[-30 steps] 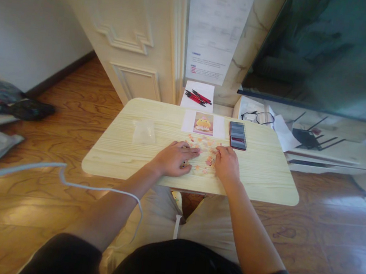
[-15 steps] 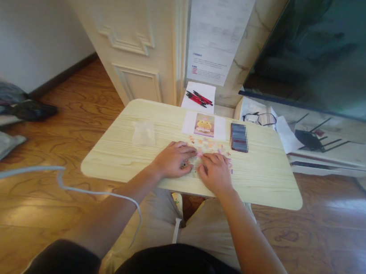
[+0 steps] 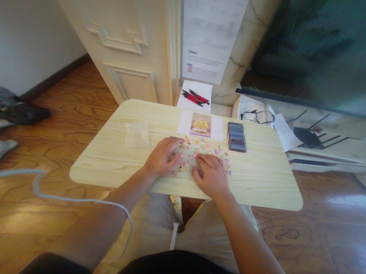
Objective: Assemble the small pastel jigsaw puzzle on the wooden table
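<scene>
Small puzzle pieces (image 3: 188, 155) in pink, orange and purple lie scattered on a light wooden-topped table (image 3: 258, 178). My left hand (image 3: 163, 158) rests at their left edge, thumb apart from the fingers, with nothing visible in it. My right hand (image 3: 212, 173) lies over the pieces on the right, fingers stretched out and the fingertips touching some of them. Its palm covers part of the pile. Just beyond the pieces is a white sheet with a printed picture (image 3: 201, 125) of a yellow character.
A phone-like dark object (image 3: 237, 137) with a blurred-out surface lies right of the picture. A clear plastic bag (image 3: 137, 135) is on the left. Red and black pens (image 3: 195, 97) lie on paper behind the table. A pale cable (image 3: 87, 200) hangs near my left forearm.
My hands have moved apart, mainly the left one going leftward, so more pieces show between them. The camera view has shifted slightly.
</scene>
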The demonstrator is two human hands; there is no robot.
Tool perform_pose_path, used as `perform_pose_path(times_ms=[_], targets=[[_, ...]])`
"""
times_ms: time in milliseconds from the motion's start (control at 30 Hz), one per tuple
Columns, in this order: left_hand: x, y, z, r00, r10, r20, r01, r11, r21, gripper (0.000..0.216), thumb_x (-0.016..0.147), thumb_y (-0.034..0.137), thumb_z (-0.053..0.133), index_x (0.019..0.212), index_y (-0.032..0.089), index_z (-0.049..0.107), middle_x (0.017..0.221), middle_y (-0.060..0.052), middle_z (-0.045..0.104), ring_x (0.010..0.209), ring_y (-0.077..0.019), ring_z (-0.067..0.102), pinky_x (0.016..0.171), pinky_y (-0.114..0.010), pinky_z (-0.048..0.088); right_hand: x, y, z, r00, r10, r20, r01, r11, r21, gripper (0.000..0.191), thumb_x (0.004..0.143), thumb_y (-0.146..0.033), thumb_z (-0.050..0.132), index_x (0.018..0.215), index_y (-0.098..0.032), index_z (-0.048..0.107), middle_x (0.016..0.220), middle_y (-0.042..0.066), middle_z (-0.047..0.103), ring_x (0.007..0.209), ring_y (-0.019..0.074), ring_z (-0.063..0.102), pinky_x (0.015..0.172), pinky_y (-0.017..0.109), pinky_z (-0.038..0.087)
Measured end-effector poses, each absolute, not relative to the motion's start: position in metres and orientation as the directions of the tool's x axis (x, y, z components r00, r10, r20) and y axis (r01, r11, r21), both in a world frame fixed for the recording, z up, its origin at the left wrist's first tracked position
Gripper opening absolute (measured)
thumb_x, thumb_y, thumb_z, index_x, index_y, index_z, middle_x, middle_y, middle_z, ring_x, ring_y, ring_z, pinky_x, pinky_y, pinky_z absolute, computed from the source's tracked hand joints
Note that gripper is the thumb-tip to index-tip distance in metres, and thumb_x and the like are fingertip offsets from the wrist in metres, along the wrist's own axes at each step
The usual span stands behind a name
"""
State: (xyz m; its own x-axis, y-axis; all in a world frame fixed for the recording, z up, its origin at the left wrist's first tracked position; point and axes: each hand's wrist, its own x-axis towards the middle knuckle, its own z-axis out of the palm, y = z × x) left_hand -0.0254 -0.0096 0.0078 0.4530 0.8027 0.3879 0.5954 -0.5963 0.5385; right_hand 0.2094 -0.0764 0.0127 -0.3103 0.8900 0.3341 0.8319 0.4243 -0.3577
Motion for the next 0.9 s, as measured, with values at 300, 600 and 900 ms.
perform_pose_path(times_ms=[300, 600, 900], targets=[[-0.028, -0.002, -0.002, 0.151, 0.896, 0.418, 0.396, -0.442, 0.805, 0.049, 0.110, 0.055, 0.033, 0.122, 0.021, 0.064, 0.122, -0.010, 0.070, 0.118, -0.0260, 0.064, 0.106, -0.043, 0.051, 0.211, -0.076, 0.006, -0.286, 0.868, 0.407, 0.817, 0.443, -0.369, 0.027, 0.102, -0.034, 0.064, 0.124, -0.023, 0.075, 0.131, 0.009, 0.074, 0.124, 0.0298, 0.062, 0.113, 0.049, 0.046], [-0.027, 0.001, 0.001, 0.295, 0.848, 0.440, 0.488, -0.530, 0.694, 0.051, 0.111, 0.046, 0.033, 0.106, 0.023, 0.078, 0.117, -0.006, 0.078, 0.116, -0.0241, 0.068, 0.110, -0.044, 0.048, 0.213, -0.075, 0.003, -0.284, 0.850, 0.443, 0.804, 0.463, -0.373, 0.024, 0.103, -0.033, 0.063, 0.121, -0.023, 0.075, 0.125, 0.009, 0.076, 0.120, 0.0303, 0.063, 0.108, 0.049, 0.048], [-0.019, -0.005, 0.003, 0.377, 0.854, 0.360, 0.731, -0.512, 0.450, 0.036, 0.105, 0.037, 0.048, 0.116, 0.024, 0.080, 0.123, -0.003, 0.079, 0.117, -0.0284, 0.065, 0.105, -0.049, 0.047, 0.214, -0.074, 0.002, -0.245, 0.853, 0.462, 0.789, 0.452, -0.416, 0.021, 0.103, -0.031, 0.062, 0.117, -0.023, 0.075, 0.121, 0.009, 0.077, 0.118, 0.0294, 0.064, 0.107, 0.049, 0.049]])
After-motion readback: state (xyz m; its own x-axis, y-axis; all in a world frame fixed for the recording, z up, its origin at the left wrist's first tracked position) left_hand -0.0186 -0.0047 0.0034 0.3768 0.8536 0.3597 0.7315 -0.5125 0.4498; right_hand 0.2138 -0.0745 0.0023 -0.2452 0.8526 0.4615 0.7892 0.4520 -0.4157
